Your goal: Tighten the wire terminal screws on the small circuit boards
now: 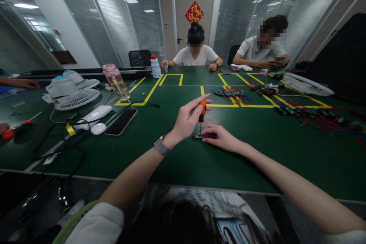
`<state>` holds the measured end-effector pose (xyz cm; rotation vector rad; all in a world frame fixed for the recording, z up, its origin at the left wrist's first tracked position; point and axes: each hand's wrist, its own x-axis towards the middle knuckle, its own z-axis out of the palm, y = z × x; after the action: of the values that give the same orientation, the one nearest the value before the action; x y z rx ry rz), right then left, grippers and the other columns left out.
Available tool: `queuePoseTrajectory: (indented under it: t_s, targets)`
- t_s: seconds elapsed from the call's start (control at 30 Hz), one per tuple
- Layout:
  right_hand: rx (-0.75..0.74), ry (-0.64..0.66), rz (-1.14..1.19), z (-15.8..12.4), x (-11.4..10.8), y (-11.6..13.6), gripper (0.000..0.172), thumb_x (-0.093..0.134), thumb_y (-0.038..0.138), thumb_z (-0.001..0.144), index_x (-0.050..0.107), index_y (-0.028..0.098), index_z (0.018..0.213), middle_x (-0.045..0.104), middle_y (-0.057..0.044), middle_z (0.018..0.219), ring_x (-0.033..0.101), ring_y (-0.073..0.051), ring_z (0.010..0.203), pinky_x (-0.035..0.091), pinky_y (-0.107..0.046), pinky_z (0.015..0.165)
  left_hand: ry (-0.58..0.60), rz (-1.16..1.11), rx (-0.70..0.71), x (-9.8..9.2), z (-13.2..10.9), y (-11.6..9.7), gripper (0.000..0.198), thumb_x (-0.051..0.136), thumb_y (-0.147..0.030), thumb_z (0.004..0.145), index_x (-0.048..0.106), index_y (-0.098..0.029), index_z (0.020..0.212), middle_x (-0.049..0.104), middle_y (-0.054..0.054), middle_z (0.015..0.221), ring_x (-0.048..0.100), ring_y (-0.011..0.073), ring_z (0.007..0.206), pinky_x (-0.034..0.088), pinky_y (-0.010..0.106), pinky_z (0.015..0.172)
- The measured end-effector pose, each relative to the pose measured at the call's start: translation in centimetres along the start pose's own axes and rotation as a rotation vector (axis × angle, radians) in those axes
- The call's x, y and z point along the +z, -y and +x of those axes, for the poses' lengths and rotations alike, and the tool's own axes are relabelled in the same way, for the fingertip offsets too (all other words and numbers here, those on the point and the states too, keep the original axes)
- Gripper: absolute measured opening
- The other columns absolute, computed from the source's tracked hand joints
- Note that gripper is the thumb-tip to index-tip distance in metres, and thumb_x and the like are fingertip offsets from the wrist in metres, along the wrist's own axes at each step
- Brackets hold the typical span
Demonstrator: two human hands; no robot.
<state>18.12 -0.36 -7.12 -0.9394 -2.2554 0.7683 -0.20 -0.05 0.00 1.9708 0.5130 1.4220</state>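
One orange-handled screwdriver (202, 111), pinched high on its handle between thumb and fingertips of the left hand (185, 122), grip closed around it. Nearly upright, long axis vertical, handle on top, thin dark shaft pointing straight down, tip touching one small circuit board (198, 136). Board flat on the green table (177, 160), near the middle, just short of the yellow tape lines. Right hand (220, 137) low on the mat, fingers curled and pressed onto the board's right end, pinning it in place. One grey watch (161, 146) on the left wrist.

To the left: two white desk fans (73, 97) side by side, one pink bottle (116, 82), one black phone (121, 121) face up, one white mouse (98, 128) just beside it, one red-handled screwdriver (17, 129) lying near the edge. Farther back, one small white bottle (156, 67). To the right: one third white fan (307, 84) lying flat and two heaps of coloured wires (233, 93), well apart from the hands. Two seated people (196, 55) on the far side
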Motion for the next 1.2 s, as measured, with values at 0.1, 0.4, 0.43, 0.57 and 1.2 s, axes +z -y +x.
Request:
queuePoseTrajectory:
  t_s: [0.1, 0.4, 0.43, 0.57, 1.2]
  targets:
    - [-0.004, -0.001, -0.006, -0.01, 0.00, -0.03, 0.019, 0.064, 0.026, 0.085, 0.073, 0.017, 0.100, 0.064, -0.007, 0.092, 0.062, -0.020, 0.083, 0.049, -0.034, 0.079, -0.029, 0.030, 0.008, 0.13, 0.01, 0.08, 0.030, 0.052, -0.027, 0.093, 0.062, -0.020, 0.121, 0.069, 0.009, 0.110, 0.067, 0.0157, 0.091, 0.055, 0.027, 0.076]
    - [-0.001, 0.004, -0.022, 0.03, 0.01, -0.08, 0.020, 0.064, 0.024, 0.085, 0.073, 0.016, 0.100, 0.064, -0.008, 0.091, 0.062, -0.020, 0.083, 0.049, -0.034, 0.079, -0.032, 0.092, 0.032, -0.01, 0.09, 0.10, 0.028, 0.049, -0.023, 0.094, 0.065, -0.022, 0.117, 0.065, 0.008, 0.113, 0.063, 0.0177, 0.102, 0.053, 0.030, 0.087]
    - [0.000, 0.003, -0.021, 0.04, 0.03, -0.09, 0.020, 0.064, 0.025, 0.085, 0.073, 0.016, 0.100, 0.064, -0.008, 0.091, 0.062, -0.020, 0.083, 0.049, -0.034, 0.079, -0.018, 0.042, 0.010, 0.02, 0.04, 0.12, 0.030, 0.047, -0.023, 0.095, 0.063, -0.022, 0.120, 0.065, 0.008, 0.117, 0.064, 0.0189, 0.104, 0.053, 0.032, 0.089]
    - [0.001, 0.002, -0.014, 0.02, 0.05, -0.12, 0.021, 0.064, 0.025, 0.085, 0.073, 0.016, 0.101, 0.064, -0.008, 0.092, 0.062, -0.020, 0.084, 0.049, -0.034, 0.080, -0.025, -0.083, -0.045, 0.20, -0.08, 0.10, 0.032, 0.050, -0.024, 0.094, 0.060, -0.019, 0.124, 0.066, 0.010, 0.120, 0.068, 0.0200, 0.101, 0.055, 0.034, 0.090]
    - [0.000, 0.003, -0.017, -0.01, -0.07, 0.08, 0.020, 0.063, 0.026, 0.085, 0.073, 0.017, 0.100, 0.064, -0.007, 0.091, 0.062, -0.020, 0.083, 0.049, -0.034, 0.080, -0.065, 0.074, 0.050, 0.06, 0.03, -0.06, 0.028, 0.048, -0.021, 0.095, 0.064, -0.020, 0.119, 0.069, 0.008, 0.109, 0.065, 0.0163, 0.097, 0.052, 0.029, 0.084]
